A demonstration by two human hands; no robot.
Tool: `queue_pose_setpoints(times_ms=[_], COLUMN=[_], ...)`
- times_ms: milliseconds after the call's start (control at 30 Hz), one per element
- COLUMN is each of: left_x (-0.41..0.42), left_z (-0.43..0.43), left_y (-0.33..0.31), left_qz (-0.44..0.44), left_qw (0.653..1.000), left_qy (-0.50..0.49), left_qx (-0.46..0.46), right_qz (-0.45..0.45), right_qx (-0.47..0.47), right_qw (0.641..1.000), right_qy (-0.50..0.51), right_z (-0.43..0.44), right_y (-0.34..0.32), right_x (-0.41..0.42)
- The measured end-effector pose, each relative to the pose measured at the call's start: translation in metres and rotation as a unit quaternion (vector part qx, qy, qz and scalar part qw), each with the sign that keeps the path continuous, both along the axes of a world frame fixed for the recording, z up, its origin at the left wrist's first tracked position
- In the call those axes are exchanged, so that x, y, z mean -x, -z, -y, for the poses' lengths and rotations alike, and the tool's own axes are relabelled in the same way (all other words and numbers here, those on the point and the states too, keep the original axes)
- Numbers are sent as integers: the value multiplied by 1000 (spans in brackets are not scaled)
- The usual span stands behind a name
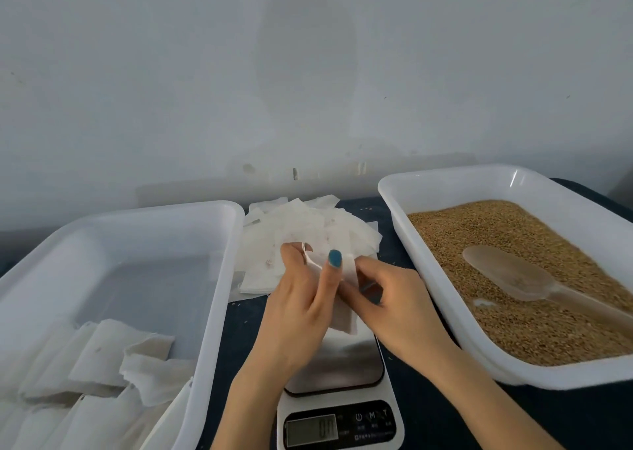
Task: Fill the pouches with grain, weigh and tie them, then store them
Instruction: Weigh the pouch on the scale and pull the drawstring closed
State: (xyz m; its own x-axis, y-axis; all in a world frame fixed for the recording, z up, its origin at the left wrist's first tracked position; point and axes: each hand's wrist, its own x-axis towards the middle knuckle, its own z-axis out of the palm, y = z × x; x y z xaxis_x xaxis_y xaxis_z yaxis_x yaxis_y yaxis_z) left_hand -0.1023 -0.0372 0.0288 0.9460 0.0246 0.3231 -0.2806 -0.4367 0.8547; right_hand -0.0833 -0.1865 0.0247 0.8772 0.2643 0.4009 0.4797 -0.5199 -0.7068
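Pouch [346, 319]: thin white fabric, flat | left grip [298, 309] pinches it | right grip [394, 302] pinches it

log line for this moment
left hand: holds pouch | right hand: holds pouch | scoop: in grain tray | scale: under hands

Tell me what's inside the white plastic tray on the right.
The right white plastic tray holds golden-brown grain, with a translucent plastic scoop lying on it. The grain hides the tray's floor.
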Motion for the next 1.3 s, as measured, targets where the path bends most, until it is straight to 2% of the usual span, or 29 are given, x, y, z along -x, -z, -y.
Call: queue_pose_setpoints(times_ms=[100,300,500,900,1300], left_x=[-2,-7,-10,-11,-12], left_z=[-8,-24,-33,-35,-33], left_y=[17,39,39,42,41], left_qz=[-33,-89,-91,-86,-60], left_qw=[999,994,996,995,997], left_qy=[8,-6,-11,-42,-41], left_qx=[-35,-62,13,0,24], right_qz=[-41,-48,-16,-32,-32], right_qx=[-54,-7,-37,-31,-20], right_qw=[997,999,999,999,999], right_qy=[-33,-22,0,12,7], right_z=[0,6,12,17,16], right_y=[20,49,53,57,54], right_x=[-6,-15,-18,-21,-18])
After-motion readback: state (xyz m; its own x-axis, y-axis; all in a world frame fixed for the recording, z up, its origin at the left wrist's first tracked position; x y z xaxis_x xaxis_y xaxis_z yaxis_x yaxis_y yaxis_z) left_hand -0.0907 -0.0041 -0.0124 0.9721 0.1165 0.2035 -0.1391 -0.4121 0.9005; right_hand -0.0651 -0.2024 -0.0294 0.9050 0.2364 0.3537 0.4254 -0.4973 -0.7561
